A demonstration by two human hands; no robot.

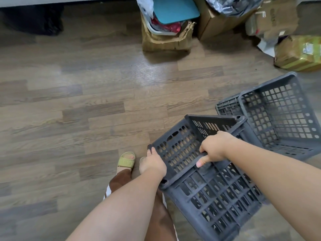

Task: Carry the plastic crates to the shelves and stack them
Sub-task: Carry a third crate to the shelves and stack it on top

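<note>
- Two bare arms reach out from the near edge, over brown trousers.
- The left hand (pixel 152 162) is closed on the near left rim of a dark grey plastic crate with a grid of holes (pixel 208 180). The fingers curl over the edge.
- The right hand (pixel 214 146) is closed on the same crate, on the top rim. The thumb points down along the rim.
- This held crate is tilted and is up off the wooden plank floor (pixel 78 101). It is in the near right part of the scene. The floor shows through its holes.
- A foot in a yellow-green rubber sandal (pixel 126 160) stands on the floor, just left of the left hand.
- A second dark grey plastic crate (pixel 281 117) is just past the held one, on the right. It leans to one side, and its open side faces us.
- A flat dark grey grid piece (pixel 227 106) pokes out from behind the second crate on its left. I cannot tell what it is.
- Far off in the middle is a torn brown cardboard box (pixel 166 40) on the floor. A teal flat lid (pixel 175 9) and red things stick out of its top.
- To the right of it are more brown cardboard boxes (pixel 271 18). A shiny black plastic bag (pixel 232 4) lies on top of one.
- At the far right is a parcel wrapped in yellow tape (pixel 298 53).
- At the far left there is a dark black shape (pixel 34 20) under a pale ledge.
</note>
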